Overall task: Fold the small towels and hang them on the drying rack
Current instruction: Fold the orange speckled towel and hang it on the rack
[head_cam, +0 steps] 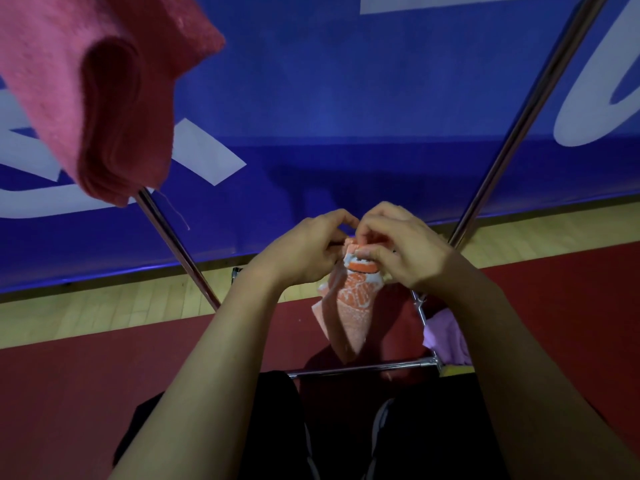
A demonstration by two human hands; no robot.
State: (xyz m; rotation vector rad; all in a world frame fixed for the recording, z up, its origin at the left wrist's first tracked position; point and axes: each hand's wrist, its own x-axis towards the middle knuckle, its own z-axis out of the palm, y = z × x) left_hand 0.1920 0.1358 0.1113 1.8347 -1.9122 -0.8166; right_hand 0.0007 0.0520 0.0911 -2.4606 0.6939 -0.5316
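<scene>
Pinching orange towel (353, 306), left hand (304, 251) and right hand (405, 251) curl together.

A blue banner (329, 81) with white lettering hangs behind — red floor (86, 393) beneath.

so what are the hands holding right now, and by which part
Both the left hand and the right hand pinch the top edge of a small orange-and-white towel; the rest of it hangs free below them.

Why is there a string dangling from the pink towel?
A loose thread trails off the lower corner of the pink towel hanging on the rack bar, so its edge looks frayed. Nothing else stands out.
</scene>
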